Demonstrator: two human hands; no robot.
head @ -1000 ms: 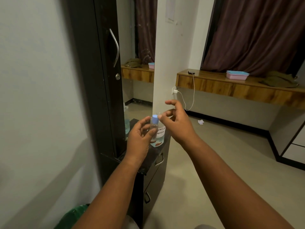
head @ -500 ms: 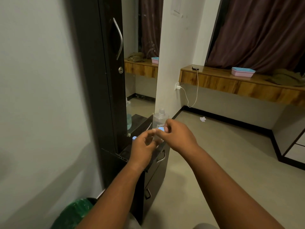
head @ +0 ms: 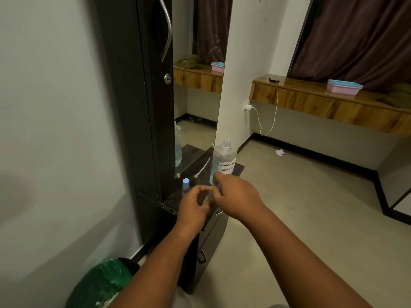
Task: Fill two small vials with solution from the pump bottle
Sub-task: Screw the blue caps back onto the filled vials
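A clear solution bottle with a handwritten white label stands on the dark cabinet top, against the mirror. One small vial with a blue cap stands upright at the left of the top. My left hand curls around a second small clear vial, low over the cabinet top. My right hand pinches that vial's blue cap from the right. Both are mostly hidden by my fingers and blurred.
A tall dark cabinet door with a metal handle rises on the left beside a mirror. Drawers sit under the top. A green bin stands below left. A wooden ledge with a pink box runs at right.
Both hands came down with the vial from chest height to just above the cabinet top. The standing vial at left has come into sight.
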